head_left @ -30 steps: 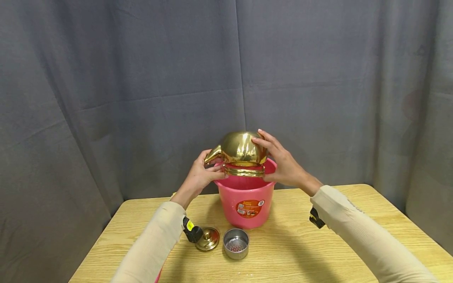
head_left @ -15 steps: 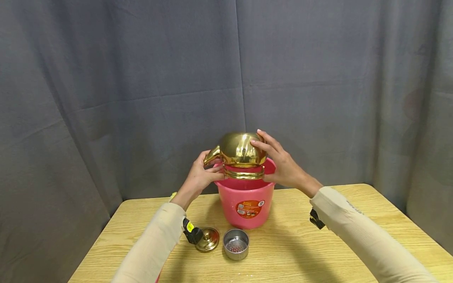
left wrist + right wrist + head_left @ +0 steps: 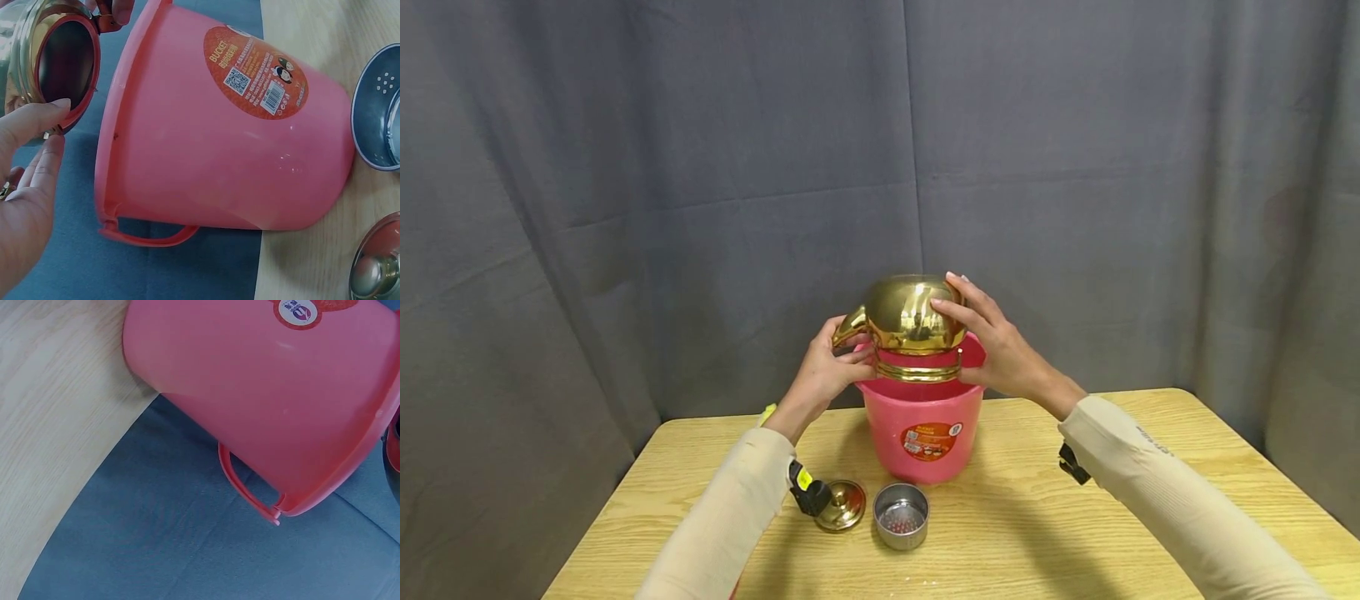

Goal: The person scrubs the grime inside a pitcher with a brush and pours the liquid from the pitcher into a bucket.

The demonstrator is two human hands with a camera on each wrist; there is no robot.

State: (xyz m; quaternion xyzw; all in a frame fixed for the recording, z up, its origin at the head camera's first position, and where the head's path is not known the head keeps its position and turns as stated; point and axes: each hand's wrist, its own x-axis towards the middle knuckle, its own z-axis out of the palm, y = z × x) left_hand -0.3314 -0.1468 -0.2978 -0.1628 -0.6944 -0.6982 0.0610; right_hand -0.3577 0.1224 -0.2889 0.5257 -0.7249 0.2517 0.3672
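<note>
A shiny gold teapot (image 3: pixel 912 317) is held upside down above the pink bucket (image 3: pixel 922 433), its mouth facing down. My left hand (image 3: pixel 823 371) grips it at the spout side, thumb near the rim; in the left wrist view the thumb touches the edge of the teapot's dark round opening (image 3: pixel 67 62). On the other side my right hand (image 3: pixel 1003 354) holds the body, fingers spread over the upturned base and thumb by the rim. The right wrist view shows mostly the bucket, with only a sliver of the teapot at its edge, and the right hand is out of that view.
In front of the bucket, a gold lid (image 3: pixel 842 506) lies on the wooden table (image 3: pixel 1015 517), beside a round metal strainer cup (image 3: pixel 901 518) with a perforated bottom. A grey curtain (image 3: pixel 775 208) hangs behind the table. The bucket's handle (image 3: pixel 150 239) hangs at its side.
The teapot tilts slightly, its underside levelling a little. Both hands keep their hold over the bucket; the lid and strainer cup stay put.
</note>
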